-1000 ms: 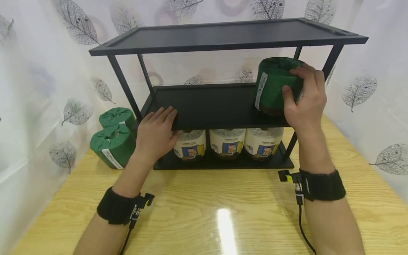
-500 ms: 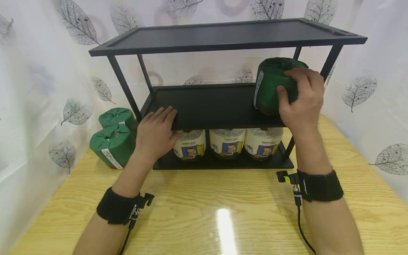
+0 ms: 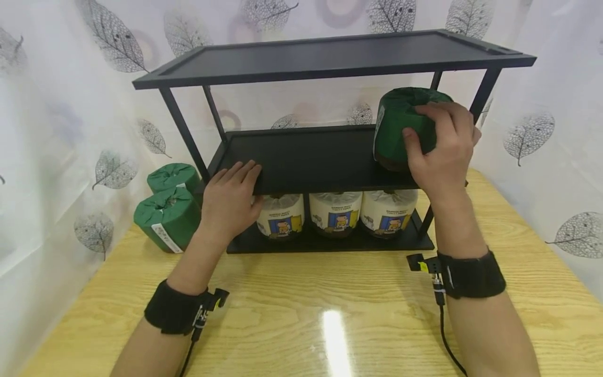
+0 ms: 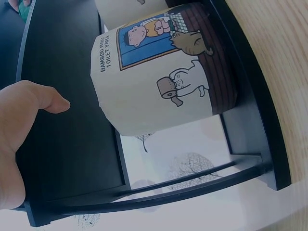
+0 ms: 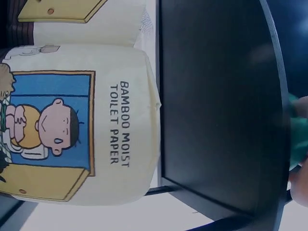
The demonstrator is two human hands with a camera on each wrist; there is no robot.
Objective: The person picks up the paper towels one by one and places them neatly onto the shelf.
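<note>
My right hand grips a green-wrapped toilet paper roll from its right side, thumb on the front. The roll stands at the right end of the middle shelf of a black rack. Fairly straight fingers of my left hand rest on that shelf's front edge at the left, with the thumb below it in the left wrist view. Below, on the bottom shelf, are three cream rolls, among them a left one, a middle one and a right one printed "Bamboo Moist Toilet Paper".
Two more green rolls stand on the wooden table left of the rack, a front one and a rear one. The rack's top shelf overhangs the middle one. A leaf-patterned curtain hangs behind.
My right hand has shifted slightly left with the green roll, which has turned so its white label shows less. My left hand stays on the shelf edge.
</note>
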